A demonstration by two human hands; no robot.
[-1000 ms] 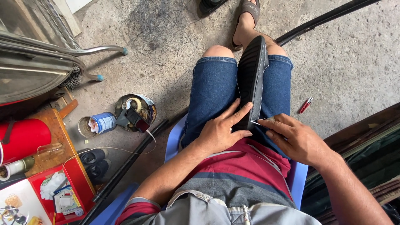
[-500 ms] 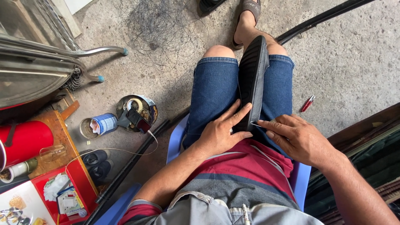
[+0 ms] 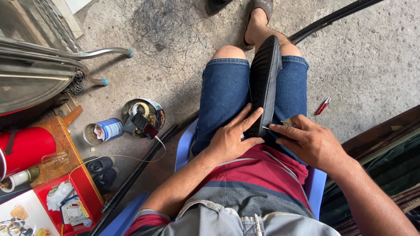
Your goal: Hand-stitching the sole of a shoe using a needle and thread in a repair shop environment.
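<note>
Black shoe sole [image 3: 264, 83] lay on edge along the lap, wedged between the 2 denim-clad thighs, toe end toward the knees, heel end at the belly. Ribbed tread faced left; grey upper strip with a line of stitching ran along the right side. Stitch row visible down most of that edge, so sewing looked well along; last stretch near the heel seemed in hand, judged only from where the fingers sat. Hidden side: cannot tell.

Left hand [image 3: 229, 140] spread flat, fingers pressed on the sole's heel end, steadying it. Right hand [image 3: 311, 140] closed to a pinch at the sole's right edge, thumb and forefinger on something thin, likely a needle or thread; too small to confirm.

Seated on a blue plastic chair [image 3: 184, 146]. Small red snips [image 3: 323, 105] on the concrete floor [image 3: 372, 61] to the right, well apart from the hand. To the left: open round tin [image 3: 142, 117] with odds and ends, blue-labelled can [image 3: 103, 130] beside it, red tray [image 3: 85, 185] nearer the corner.
</note>
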